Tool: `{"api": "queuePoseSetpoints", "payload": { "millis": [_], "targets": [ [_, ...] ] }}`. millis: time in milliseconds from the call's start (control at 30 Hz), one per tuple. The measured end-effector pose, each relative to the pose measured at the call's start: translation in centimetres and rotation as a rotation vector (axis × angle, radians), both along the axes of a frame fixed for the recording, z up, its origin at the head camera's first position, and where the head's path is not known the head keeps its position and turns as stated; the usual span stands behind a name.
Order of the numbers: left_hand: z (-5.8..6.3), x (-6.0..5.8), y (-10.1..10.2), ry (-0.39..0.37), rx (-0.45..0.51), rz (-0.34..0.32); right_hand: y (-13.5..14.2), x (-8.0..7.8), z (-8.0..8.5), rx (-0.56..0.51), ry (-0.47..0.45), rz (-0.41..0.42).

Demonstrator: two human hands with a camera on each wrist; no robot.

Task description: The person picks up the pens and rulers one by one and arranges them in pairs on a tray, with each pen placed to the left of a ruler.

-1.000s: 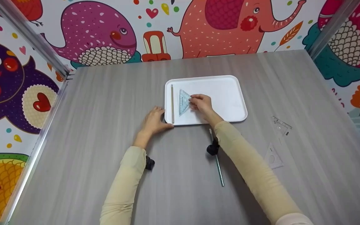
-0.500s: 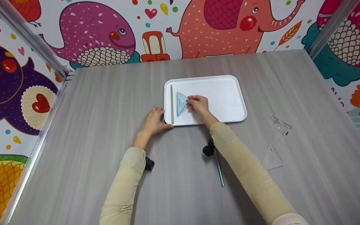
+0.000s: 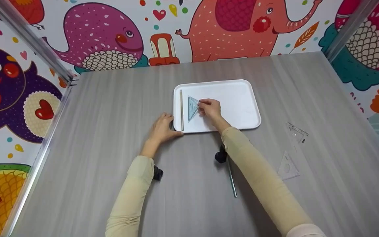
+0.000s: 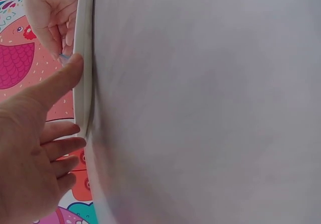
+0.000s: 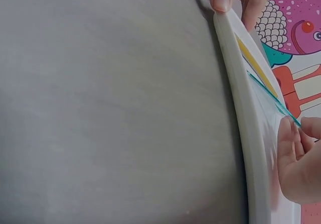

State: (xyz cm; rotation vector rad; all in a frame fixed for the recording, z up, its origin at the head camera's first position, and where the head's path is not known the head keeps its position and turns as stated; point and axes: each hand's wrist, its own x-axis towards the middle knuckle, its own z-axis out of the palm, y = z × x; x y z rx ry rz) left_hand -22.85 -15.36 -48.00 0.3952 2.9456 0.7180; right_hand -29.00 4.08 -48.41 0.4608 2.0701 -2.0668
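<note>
A white tray (image 3: 235, 102) lies on the table. Around its front left corner my left hand (image 3: 162, 129) holds the edges, thumb (image 4: 60, 81) at the front rim and fingers along the left side. My right hand (image 3: 211, 109) is over the middle of the tray. Between thumb and fingers it pinches the right-hand corner of a pale blue, see-through set square (image 3: 192, 108). In the right wrist view the set square (image 5: 273, 97) shows edge-on, slanting up from the tray floor. A yellow pencil (image 3: 182, 110) lies along the tray's left side, beside the set square's long edge.
A green pencil (image 3: 232, 181) lies on the table, partly under my right forearm. Two clear set squares, a farther one (image 3: 296, 134) and a nearer one (image 3: 288, 168), lie to the right. Printed walls stand behind and beside the table.
My right hand has shifted slightly left with the blue set square, which is now a little nearer the yellow pencil. My left hand keeps its place at the tray corner.
</note>
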Motion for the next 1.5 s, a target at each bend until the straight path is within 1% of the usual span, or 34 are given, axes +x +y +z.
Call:
{"api": "queuePoseSetpoints", "payload": {
  "millis": [100,167,367,467,733,1000,1100,1300,1367,1500],
  "targets": [
    [0.0,0.0,0.0,0.005,-0.008,-0.002,0.0,0.1,-0.1,0.009,0.012,0.010],
    [0.0,-0.1,0.0,0.006,-0.012,-0.004,0.0,0.1,-0.2,0.036,0.040,0.022],
    [-0.1,0.0,0.0,-0.007,-0.005,-0.006,-0.1,0.3,-0.6,0.231,0.191,0.066],
    [-0.2,0.0,0.0,-0.007,0.003,-0.004,-0.2,0.3,-0.7,0.292,0.239,0.083],
    [-0.2,0.3,0.1,-0.003,0.015,0.002,-0.3,0.5,-0.6,0.427,0.299,0.152],
    [-0.2,0.3,0.2,-0.019,0.011,0.014,0.4,0.4,-0.3,0.546,0.386,0.226],
    [-0.2,0.3,0.1,-0.016,0.013,0.010,1.0,0.4,-0.1,0.639,0.408,0.245],
    [0.0,0.1,0.1,0.000,0.022,-0.015,2.9,0.5,0.0,0.854,0.481,0.218],
    [0.0,0.1,0.0,0.001,0.023,-0.018,3.5,0.6,0.0,0.939,0.520,0.244],
    [0.0,0.0,-0.1,-0.007,0.018,-0.015,4.4,1.3,0.1,1.116,0.599,0.351]
  ]
}}
